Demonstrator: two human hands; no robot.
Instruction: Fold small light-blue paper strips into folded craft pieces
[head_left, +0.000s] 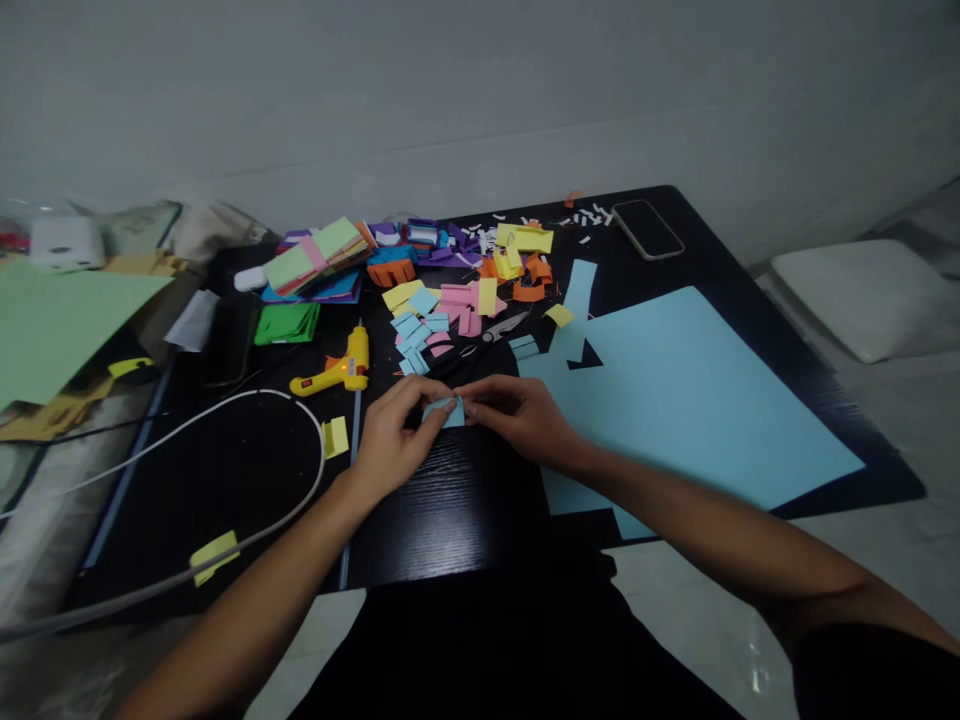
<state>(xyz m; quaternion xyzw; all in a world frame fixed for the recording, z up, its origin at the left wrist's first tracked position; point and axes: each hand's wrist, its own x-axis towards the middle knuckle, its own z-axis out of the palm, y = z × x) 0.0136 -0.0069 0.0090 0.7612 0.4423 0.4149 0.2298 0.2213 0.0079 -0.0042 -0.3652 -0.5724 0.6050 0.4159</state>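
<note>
L hand [394, 435] & R hand [517, 418] were together over the black table [465, 510], fingertips of both pinched on a small light-blue paper piece [448, 411] held just above the tabletop, near its middle. Just behind the hands lay scissors [491, 335] w/ black handles, and a scatter of cut blue, pink & yellow paper bits [439, 315]. Yellow glue gun [334, 370] sat to the L of that, near a white cable [225, 410] looping across the table. Big light-blue sheet [690, 400] lay just R of the R hand, notched at its top. Further back: stack of coloured paper [319, 258], smartphone [646, 228] at the far edge.
</note>
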